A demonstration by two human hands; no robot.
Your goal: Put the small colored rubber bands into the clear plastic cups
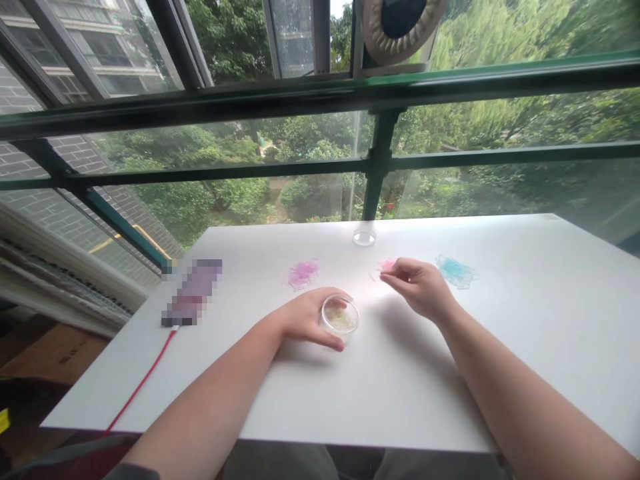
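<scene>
My left hand (320, 320) is wrapped round a small clear round container (341, 315), which has pale yellowish pieces inside. Over the pink pile (387, 265), my right hand (411, 283) has its thumb and fingertips pinched together; whatever they hold, if anything, is too small to make out. Much of the pink pile is hidden behind that hand. A purple pile (303, 273) of thin pieces lies to the left, and a teal pile (456, 271) lies just right of my right hand. Behind them sits a clear round lid (364, 238).
The white table (400, 407) stands against a window with green rails (300, 97). At the left lies a blurred-out phone-like object (194, 293) with a red cable (143, 381) running to the front edge. A cardboard box (57, 353) is on the lower left.
</scene>
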